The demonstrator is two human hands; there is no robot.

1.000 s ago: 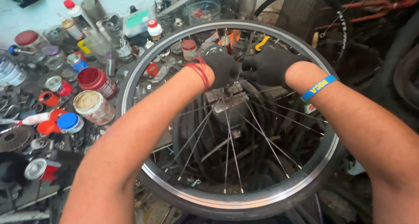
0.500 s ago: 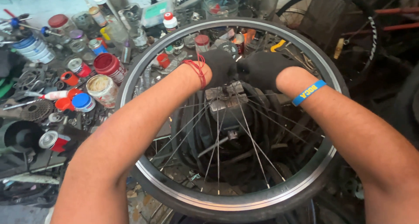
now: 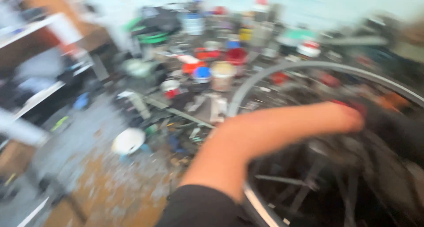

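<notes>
The picture is heavily blurred by motion. My left forearm (image 3: 282, 125) reaches to the right across a silver bicycle wheel rim (image 3: 282, 70) with dark spokes below it. My left hand (image 3: 388, 121) wears a black glove with a red band at the wrist, and lies over the wheel's middle. The blur hides whether it grips anything. My right hand is out of the picture.
Behind the rim stand several small tins and jars, among them a tan can (image 3: 222, 74), a blue-lidded one (image 3: 202, 73) and a red one (image 3: 236, 54). A white round object (image 3: 128, 141) lies on the dirty floor at left. Shelves (image 3: 39, 90) stand at the far left.
The view has swung sharply left and blurred. The wheel now sits at the right edge, my right hand has left the picture, and the floor and shelves have come into view.
</notes>
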